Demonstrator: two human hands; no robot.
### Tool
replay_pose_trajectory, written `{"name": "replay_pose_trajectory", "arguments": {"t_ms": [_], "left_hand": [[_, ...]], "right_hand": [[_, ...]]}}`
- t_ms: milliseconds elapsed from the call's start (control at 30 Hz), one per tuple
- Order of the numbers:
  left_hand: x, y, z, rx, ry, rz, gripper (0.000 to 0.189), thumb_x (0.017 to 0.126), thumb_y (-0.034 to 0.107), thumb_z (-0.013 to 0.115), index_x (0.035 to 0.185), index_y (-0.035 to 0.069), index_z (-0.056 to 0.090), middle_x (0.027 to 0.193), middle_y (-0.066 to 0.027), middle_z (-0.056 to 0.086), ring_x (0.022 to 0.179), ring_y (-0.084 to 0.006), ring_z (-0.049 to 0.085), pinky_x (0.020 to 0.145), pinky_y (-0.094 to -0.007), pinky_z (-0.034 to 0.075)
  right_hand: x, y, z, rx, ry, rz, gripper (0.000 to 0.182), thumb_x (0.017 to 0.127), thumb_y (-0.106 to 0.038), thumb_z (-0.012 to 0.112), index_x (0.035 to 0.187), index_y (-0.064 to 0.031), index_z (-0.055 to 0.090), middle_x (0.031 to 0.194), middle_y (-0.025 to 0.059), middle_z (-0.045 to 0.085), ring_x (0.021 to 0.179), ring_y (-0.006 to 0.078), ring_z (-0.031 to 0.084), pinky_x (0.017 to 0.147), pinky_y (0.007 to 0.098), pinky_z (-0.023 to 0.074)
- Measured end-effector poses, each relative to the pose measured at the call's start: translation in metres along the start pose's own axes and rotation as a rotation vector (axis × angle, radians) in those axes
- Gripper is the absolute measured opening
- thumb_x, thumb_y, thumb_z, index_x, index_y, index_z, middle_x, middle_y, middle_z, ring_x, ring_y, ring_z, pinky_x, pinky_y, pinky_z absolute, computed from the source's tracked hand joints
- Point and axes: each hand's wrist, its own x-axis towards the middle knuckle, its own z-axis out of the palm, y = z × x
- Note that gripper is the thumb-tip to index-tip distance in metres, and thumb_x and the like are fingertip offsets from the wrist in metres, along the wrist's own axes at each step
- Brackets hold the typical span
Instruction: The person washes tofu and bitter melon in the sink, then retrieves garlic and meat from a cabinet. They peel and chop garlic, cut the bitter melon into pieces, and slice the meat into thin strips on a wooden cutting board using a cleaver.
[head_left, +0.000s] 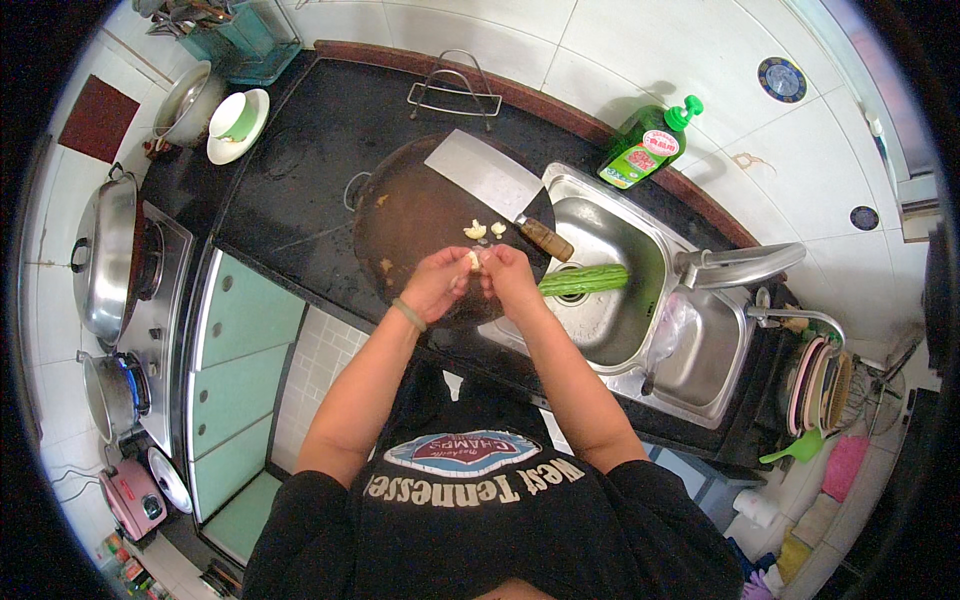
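My left hand (437, 282) and my right hand (508, 274) meet over the near part of a round, dark wooden cutting board (405, 202). Between their fingertips is a small pale piece, apparently a garlic clove (473, 260); the fingers partly cover it. Just beyond the fingers, a few pale garlic pieces (474, 229) lie on the board. A cleaver (487, 172) with a wooden handle rests flat across the board's far right part, its handle pointing towards the sink. A green ridged gourd (585, 280) lies at the sink, right of my right hand, its near end hidden.
The double steel sink (652, 330) with its faucet (739, 264) is at the right. Behind it stands a green pump bottle (649, 142). A wire rack (455, 97) stands by the wall. At the left are a lidded wok (105, 262), a pot (109, 397) and a bowl on a plate (251, 146).
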Motion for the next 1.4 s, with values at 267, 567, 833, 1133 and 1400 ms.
{"name": "replay_pose_trajectory", "arguments": {"t_ms": [267, 567, 833, 1133, 1400], "left_hand": [[0.0, 0.014, 0.01, 0.267, 0.027, 0.005, 0.016, 0.088, 0.015, 0.059, 0.101, 0.006, 0.057, 0.082, 0.0002, 0.057, 0.052, -0.0054, 0.043, 0.044, -0.0183, 0.032], [0.015, 0.022, 0.0, 0.427, 0.166, 0.112, 0.029, 0.088, 0.012, 0.054, 0.116, 0.004, 0.054, 0.093, -0.0029, 0.061, 0.05, -0.0043, 0.043, 0.041, -0.0175, 0.033], [0.011, 0.008, 0.028, 0.556, 0.009, 0.111, 0.028, 0.088, 0.017, 0.06, 0.114, 0.006, 0.058, 0.086, -0.0006, 0.063, 0.05, -0.0029, 0.044, 0.041, -0.0178, 0.034], [0.003, 0.021, 0.034, 0.397, 0.034, 0.072, 0.019, 0.087, 0.014, 0.06, 0.104, 0.004, 0.06, 0.08, 0.0003, 0.061, 0.049, -0.0029, 0.043, 0.04, -0.0166, 0.032], [0.009, 0.012, 0.024, 0.91, 0.184, 0.702, 0.025, 0.082, 0.009, 0.063, 0.106, 0.011, 0.064, 0.092, -0.0033, 0.06, 0.058, -0.0049, 0.051, 0.045, -0.018, 0.039]], "right_hand": [[0.005, 0.016, 0.003, -0.28, 0.2, -0.35, 0.012, 0.089, -0.014, 0.053, 0.086, -0.002, 0.056, 0.067, 0.0036, 0.056, 0.053, 0.01, 0.053, 0.046, 0.0243, 0.0443], [0.007, 0.021, -0.031, 0.046, 0.266, -0.242, 0.016, 0.093, -0.018, 0.05, 0.091, -0.0013, 0.05, 0.075, 0.0069, 0.056, 0.062, 0.0163, 0.06, 0.052, 0.0279, 0.0507], [-0.009, 0.008, -0.041, 0.538, -0.212, -0.035, 0.009, 0.091, -0.015, 0.053, 0.088, -0.0063, 0.054, 0.08, 0.0067, 0.061, 0.07, 0.0192, 0.061, 0.063, 0.0324, 0.0512], [-0.007, 0.011, -0.049, 0.793, -0.23, -0.091, 0.012, 0.092, -0.012, 0.049, 0.097, -0.0027, 0.054, 0.093, 0.0117, 0.062, 0.078, 0.0237, 0.062, 0.067, 0.0353, 0.0521], [-0.008, 0.013, -0.044, 0.628, -0.22, -0.091, 0.009, 0.093, -0.012, 0.049, 0.094, -0.005, 0.054, 0.094, 0.0116, 0.063, 0.085, 0.0246, 0.064, 0.073, 0.0368, 0.0526]]}}
